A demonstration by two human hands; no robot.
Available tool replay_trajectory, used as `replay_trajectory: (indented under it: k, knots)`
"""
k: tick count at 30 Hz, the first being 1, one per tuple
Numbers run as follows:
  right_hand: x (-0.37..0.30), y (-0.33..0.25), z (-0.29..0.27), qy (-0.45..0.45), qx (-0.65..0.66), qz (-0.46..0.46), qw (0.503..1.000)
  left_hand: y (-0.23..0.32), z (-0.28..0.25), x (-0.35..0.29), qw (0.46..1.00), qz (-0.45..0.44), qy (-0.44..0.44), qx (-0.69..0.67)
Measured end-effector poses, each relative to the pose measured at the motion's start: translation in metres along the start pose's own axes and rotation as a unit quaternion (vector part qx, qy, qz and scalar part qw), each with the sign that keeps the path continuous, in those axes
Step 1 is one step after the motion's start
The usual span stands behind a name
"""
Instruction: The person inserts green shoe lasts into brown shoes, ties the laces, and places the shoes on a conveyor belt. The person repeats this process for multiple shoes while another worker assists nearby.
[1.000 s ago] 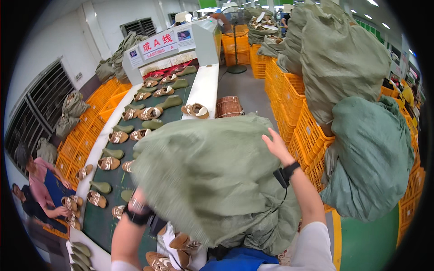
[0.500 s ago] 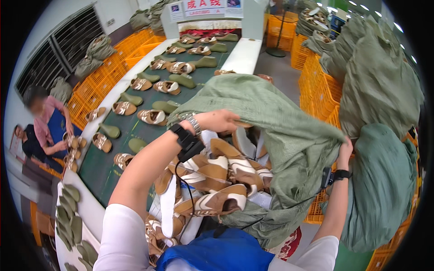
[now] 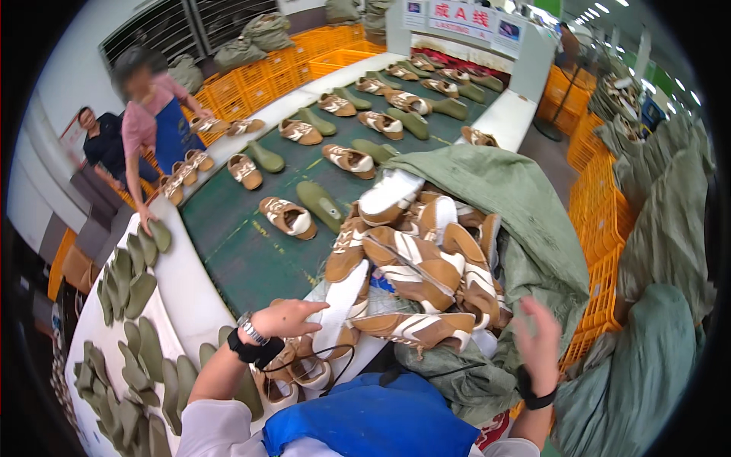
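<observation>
Between the person's two hands lies a tumbled heap of brown-and-white shoes (image 3: pixel 419 266), with a green sack (image 3: pixel 544 236) draped behind it and down its right side. The left hand (image 3: pixel 288 317) is at the heap's near left edge, forefinger stretched toward the white sole of one shoe and the others loosely bent; I can't tell whether it touches. The right hand (image 3: pixel 537 343) is raised over the sack's near side, fingers spread; contact with the cloth I can't make out.

Beyond the left hand runs a green belt (image 3: pixel 228 236), dotted with single shoes and olive shoe lasts. Left of that hand, more lasts crowd a white bench (image 3: pixel 194 286), where a co-worker in pink (image 3: pixel 148 114) reaches for one. A dark cord (image 3: pixel 352 358) loops right of the left hand, in front of the heap. Orange crates (image 3: pixel 605 206) stand beyond the right hand, and a teal sack (image 3: pixel 643 381) bulges to its right.

The lower shoes are buried under the upper ones, and the left forearm covers some lasts. A blue scrap in the heap is hard to read; the teal sack is cut off by the dark rim.
</observation>
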State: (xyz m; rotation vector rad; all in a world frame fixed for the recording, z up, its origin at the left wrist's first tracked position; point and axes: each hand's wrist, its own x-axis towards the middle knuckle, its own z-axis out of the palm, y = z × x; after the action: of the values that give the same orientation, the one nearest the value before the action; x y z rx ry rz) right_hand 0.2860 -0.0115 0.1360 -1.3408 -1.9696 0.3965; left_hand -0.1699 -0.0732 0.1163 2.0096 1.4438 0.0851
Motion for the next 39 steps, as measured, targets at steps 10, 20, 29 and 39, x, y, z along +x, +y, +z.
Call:
replay_trajectory:
  k: [10, 20, 29, 39]
  knots:
    - [0.121, -0.197, 0.097, -0.408, -0.147, -0.399, 0.808, 0.045, 0.016, -0.184, 0.968, -0.047, 0.223, -0.105]
    - [0.089, -0.127, 0.422, -0.336, -0.369, -0.446, 0.743, 0.04, 0.076, -0.255, 0.902, -0.173, 0.331, -0.218]
    - [0.172, -0.18, 0.297, -0.003, 0.272, -0.218, 0.937, 0.008, 0.06, -0.23, 0.869, -0.178, 0.426, -0.175]
    - [0.103, -0.21, 0.23, -0.228, 0.688, 0.129, 0.677, -0.029, 0.052, -0.182, 0.624, 0.008, 0.361, -0.693]
